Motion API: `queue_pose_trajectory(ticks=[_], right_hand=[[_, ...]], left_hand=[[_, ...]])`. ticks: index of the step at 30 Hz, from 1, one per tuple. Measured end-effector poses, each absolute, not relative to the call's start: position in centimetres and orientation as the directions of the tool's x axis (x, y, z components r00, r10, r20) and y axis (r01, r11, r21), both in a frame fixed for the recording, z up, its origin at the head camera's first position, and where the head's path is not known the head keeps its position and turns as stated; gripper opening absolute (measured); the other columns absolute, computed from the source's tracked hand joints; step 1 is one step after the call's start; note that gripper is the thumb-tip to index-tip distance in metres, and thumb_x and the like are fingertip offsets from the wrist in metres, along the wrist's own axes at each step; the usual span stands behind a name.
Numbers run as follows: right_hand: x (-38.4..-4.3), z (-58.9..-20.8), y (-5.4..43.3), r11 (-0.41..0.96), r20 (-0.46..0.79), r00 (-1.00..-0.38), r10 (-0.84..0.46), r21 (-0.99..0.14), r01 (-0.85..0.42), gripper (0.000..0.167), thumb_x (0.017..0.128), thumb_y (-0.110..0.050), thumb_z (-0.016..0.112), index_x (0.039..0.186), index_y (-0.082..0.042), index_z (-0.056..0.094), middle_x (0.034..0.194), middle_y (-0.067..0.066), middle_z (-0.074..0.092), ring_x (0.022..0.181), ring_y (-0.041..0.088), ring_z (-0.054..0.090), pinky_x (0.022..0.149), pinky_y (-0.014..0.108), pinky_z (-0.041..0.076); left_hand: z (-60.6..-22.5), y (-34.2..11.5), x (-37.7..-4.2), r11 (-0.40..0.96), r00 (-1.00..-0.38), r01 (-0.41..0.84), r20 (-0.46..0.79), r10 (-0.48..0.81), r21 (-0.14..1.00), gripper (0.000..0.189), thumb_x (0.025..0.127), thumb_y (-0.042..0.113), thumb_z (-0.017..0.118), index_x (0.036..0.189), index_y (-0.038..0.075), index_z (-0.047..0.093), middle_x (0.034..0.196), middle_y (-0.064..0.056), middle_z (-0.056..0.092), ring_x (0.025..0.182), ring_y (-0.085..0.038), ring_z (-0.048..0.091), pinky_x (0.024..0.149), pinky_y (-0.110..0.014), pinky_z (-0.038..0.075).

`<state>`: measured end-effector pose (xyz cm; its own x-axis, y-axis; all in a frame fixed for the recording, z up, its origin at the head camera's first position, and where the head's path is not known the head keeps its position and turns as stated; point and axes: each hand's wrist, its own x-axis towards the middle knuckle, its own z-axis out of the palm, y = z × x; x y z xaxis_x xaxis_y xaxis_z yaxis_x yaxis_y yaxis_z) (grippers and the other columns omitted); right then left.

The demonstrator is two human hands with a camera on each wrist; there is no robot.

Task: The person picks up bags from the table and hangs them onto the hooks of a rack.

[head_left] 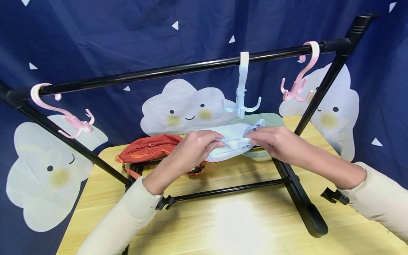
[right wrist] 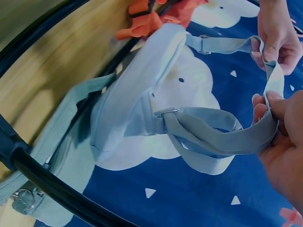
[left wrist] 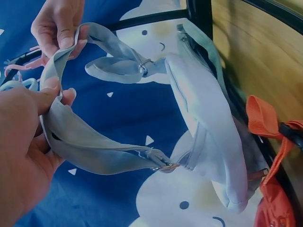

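A pale blue bag (left wrist: 208, 127) hangs from its fabric strap (left wrist: 94, 146), which has metal adjusters near the bag. My left hand (head_left: 204, 145) pinches the strap between thumb and fingers. A short way along the same strap, my right hand (head_left: 272, 140) pinches it too, leaving a short stretch between the hands. In the right wrist view the strap (right wrist: 227, 137) forms a loop, with the bag's body (right wrist: 142, 90) beyond it. Just past the hands in the head view, a light blue four-pronged hook (head_left: 241, 92) hangs from a black rail (head_left: 153, 73).
A red-orange bag (head_left: 149, 147) lies at the back left of the wooden table (head_left: 191, 219). Behind the pale blue bag is a green bag (head_left: 271, 119). Pink hooks hang at the rail's left (head_left: 76, 124) and right (head_left: 298, 86). A black lower bar (head_left: 229, 189) crosses the rack's base.
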<state>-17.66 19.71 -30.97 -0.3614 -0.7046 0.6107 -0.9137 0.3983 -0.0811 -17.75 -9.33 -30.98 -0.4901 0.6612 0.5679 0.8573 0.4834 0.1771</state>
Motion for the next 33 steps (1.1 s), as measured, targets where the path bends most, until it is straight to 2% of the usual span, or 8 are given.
queue_pose_trajectory(ticks=[5,18,19,23,26,28,30,33], right_hand=[[-17.2,-30.1,20.0,0.410,0.614,-0.362,-0.702,-0.067,-0.910,0.048,0.071,0.018,0.083,0.114,-0.003,0.075,0.103,0.010,0.080,0.094,0.025,0.077,0.075,0.036,0.063],[-16.4,-28.6,20.6,0.435,0.665,-0.328,-0.671,-0.006,-0.901,0.057,0.063,0.024,0.083,0.114,-0.001,0.076,0.103,0.010,0.080,0.092,0.027,0.077,0.073,0.040,0.062],[-16.3,-28.5,20.6,0.437,0.666,-0.326,-0.671,0.000,-0.900,0.056,0.065,0.023,0.082,0.115,-0.002,0.076,0.103,0.010,0.080,0.092,0.026,0.077,0.073,0.040,0.062],[-16.2,-28.1,20.8,0.446,0.676,-0.311,-0.668,0.029,-0.895,0.020,0.103,-0.005,0.061,0.117,-0.003,0.075,0.102,0.008,0.080,0.092,0.025,0.077,0.076,0.037,0.061],[-16.1,-27.9,20.9,0.446,0.686,-0.294,-0.665,0.049,-0.894,0.047,0.111,-0.029,0.036,0.117,-0.004,0.075,0.101,0.008,0.080,0.091,0.025,0.077,0.077,0.036,0.061],[-16.0,-27.6,21.0,0.448,0.691,-0.288,-0.664,0.059,-0.892,0.047,0.111,-0.028,0.036,0.117,-0.004,0.075,0.101,0.008,0.080,0.090,0.025,0.077,0.076,0.036,0.060],[-15.9,-27.4,21.1,0.443,0.691,-0.283,-0.665,0.060,-0.895,0.030,0.109,-0.015,0.049,0.118,-0.003,0.075,0.101,0.009,0.080,0.090,0.025,0.077,0.075,0.036,0.060],[-15.8,-27.0,21.3,0.445,0.692,-0.284,-0.663,0.059,-0.894,0.031,0.090,0.009,0.071,0.118,-0.003,0.075,0.100,0.008,0.079,0.088,0.024,0.076,0.077,0.032,0.061]], left_hand=[[-30.4,-9.1,-17.5,0.455,-0.436,0.879,0.623,0.649,0.142,0.010,0.095,0.016,0.075,0.101,0.008,0.074,0.090,-0.001,0.078,0.078,-0.011,0.073,0.075,-0.026,0.061],[-29.0,-8.8,-17.0,0.420,-0.383,0.900,0.672,0.634,0.117,0.012,0.097,0.014,0.072,0.107,0.008,0.075,0.098,-0.003,0.079,0.096,-0.016,0.078,0.089,-0.028,0.062],[-28.9,-8.8,-17.0,0.415,-0.377,0.903,0.676,0.633,0.115,0.012,0.097,0.014,0.072,0.107,0.008,0.075,0.098,-0.003,0.079,0.096,-0.016,0.078,0.089,-0.028,0.062],[-28.5,-8.6,-16.8,0.403,-0.352,0.910,0.694,0.628,0.097,0.011,0.097,0.014,0.072,0.106,0.007,0.075,0.095,-0.003,0.079,0.093,-0.016,0.077,0.088,-0.027,0.062],[-28.2,-8.6,-16.7,0.399,-0.335,0.914,0.702,0.628,0.079,0.009,0.098,0.013,0.071,0.104,0.008,0.074,0.093,-0.002,0.078,0.091,-0.015,0.077,0.086,-0.027,0.062],[-28.0,-8.5,-16.6,0.400,-0.324,0.914,0.706,0.629,0.064,0.008,0.098,0.013,0.071,0.104,0.008,0.074,0.092,-0.002,0.078,0.089,-0.014,0.076,0.086,-0.027,0.062],[-27.8,-8.4,-16.6,0.402,-0.312,0.915,0.712,0.629,0.045,0.008,0.098,0.014,0.071,0.104,0.009,0.074,0.091,-0.001,0.077,0.087,-0.013,0.076,0.085,-0.027,0.062],[-27.4,-8.2,-16.5,0.405,-0.295,0.914,0.721,0.627,0.021,0.008,0.098,0.014,0.071,0.104,0.009,0.073,0.089,0.000,0.076,0.085,-0.013,0.074,0.084,-0.027,0.062]])
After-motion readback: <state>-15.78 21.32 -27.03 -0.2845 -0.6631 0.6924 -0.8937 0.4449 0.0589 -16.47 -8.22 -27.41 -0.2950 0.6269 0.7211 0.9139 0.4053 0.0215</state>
